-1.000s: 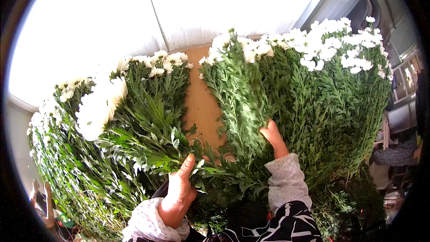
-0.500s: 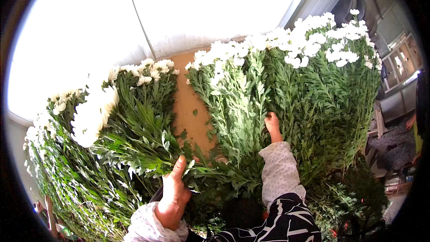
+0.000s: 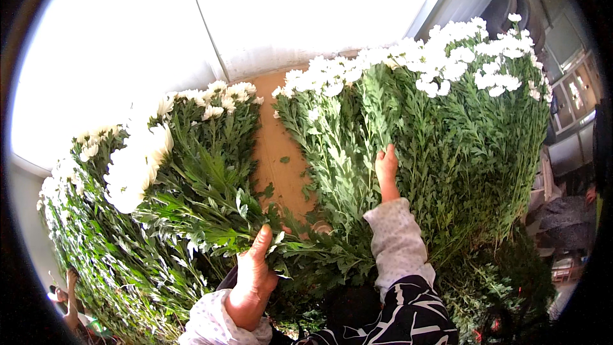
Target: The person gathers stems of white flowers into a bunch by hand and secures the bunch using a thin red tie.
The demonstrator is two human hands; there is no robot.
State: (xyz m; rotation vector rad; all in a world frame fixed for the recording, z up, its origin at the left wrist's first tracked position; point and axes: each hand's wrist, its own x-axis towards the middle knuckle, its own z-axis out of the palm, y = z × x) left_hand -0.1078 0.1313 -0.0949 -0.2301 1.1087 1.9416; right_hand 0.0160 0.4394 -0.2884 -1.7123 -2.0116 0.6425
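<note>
In my left hand (image 3: 254,275), closed with the thumb on top, is a bunch of white chrysanthemums (image 3: 137,166). Its large blooms point to the far left, and its leafy stems cross above my wrist. My right hand (image 3: 386,167) reaches into the right-hand heap of white chrysanthemums (image 3: 460,121), its fingers closed around a leafy chrysanthemum stem. That stem stands slightly proud of the others, overlapping the white heads behind. Leaves hide some of my right fingertips.
Another heap of white chrysanthemums (image 3: 121,262) lies on the left. Between the heaps shows a strip of brown board (image 3: 281,153) with leaf scraps. A pale wall (image 3: 287,13) rises behind. Another person's arm (image 3: 72,294) appears at the lower left; dark green foliage (image 3: 504,281) sits lower right.
My right hand has moved a little farther into the heap, lifting a leafy stem against its neighbours. My left hand still grips the bunch. The whole view has shifted slightly.
</note>
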